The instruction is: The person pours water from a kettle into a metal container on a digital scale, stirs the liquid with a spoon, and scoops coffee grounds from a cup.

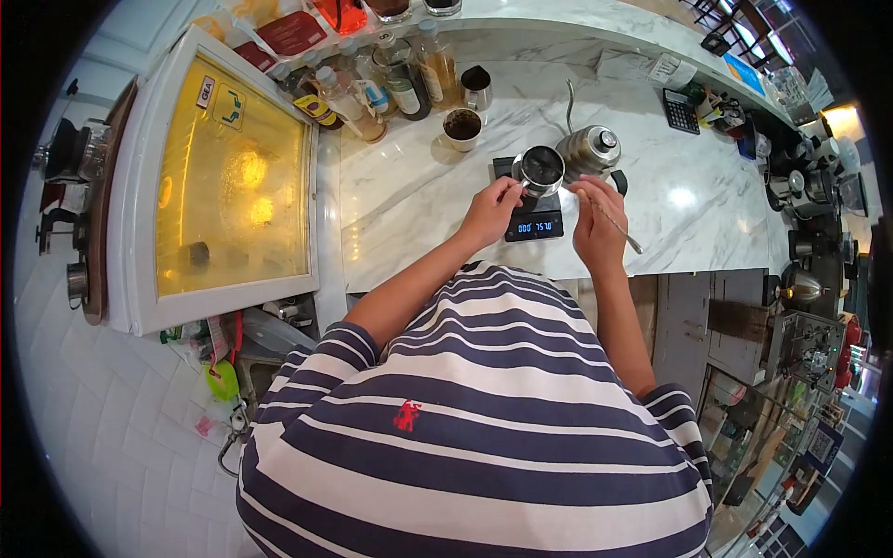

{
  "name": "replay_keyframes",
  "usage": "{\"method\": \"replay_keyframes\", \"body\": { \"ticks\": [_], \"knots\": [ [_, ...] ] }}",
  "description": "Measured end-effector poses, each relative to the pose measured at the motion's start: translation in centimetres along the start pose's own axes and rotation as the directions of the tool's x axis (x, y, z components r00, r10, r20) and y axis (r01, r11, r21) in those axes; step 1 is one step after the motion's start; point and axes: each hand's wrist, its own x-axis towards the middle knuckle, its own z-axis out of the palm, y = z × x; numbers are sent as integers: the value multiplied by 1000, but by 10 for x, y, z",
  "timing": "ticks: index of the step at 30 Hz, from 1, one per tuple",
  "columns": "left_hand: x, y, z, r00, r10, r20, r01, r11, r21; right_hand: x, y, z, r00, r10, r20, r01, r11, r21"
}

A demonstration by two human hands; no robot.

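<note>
A small metal cup (528,188) with dark contents stands over a black digital scale (535,226) whose display is lit. My left hand (491,214) is closed at the near side of this cup, thumb and fingers pinching its edge or handle. To the right, my right hand (600,223) is closed around a thin long-handled spoon (625,235). One end of the spoon sticks out below the hand; its other end, near the cup, is hard to make out. A steel gooseneck kettle (586,153) stands just behind my right hand.
Behind the cup are a paper cup of dark grounds (461,139) and a metal cup (476,88). Several bottles (400,79) line the back left, beside a yellow-lit glass-fronted cabinet (233,177). A calculator (681,111) lies at the back right of the marble counter (688,223).
</note>
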Motion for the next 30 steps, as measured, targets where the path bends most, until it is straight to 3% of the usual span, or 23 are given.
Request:
{"method": "replay_keyframes", "body": {
  "ticks": [10,14,17,30],
  "knots": [
    [1,4,-2,1000,-5,-2,5,998,61,-7,1,3,995,-96,26,94,993,71],
    [-2,7,-4,1000,-23,1,23,997,80,-3,1,4,999,-30,-13,30,999,34],
    [0,0,-2,997,59,-50,-56,997,45,-12,7,-1,999,-30,-17,31,998,48],
    [-2,7,-7,999,11,-47,-9,999,44,-16,3,-5,1000,-19,-19,20,998,54]
  ]
}}
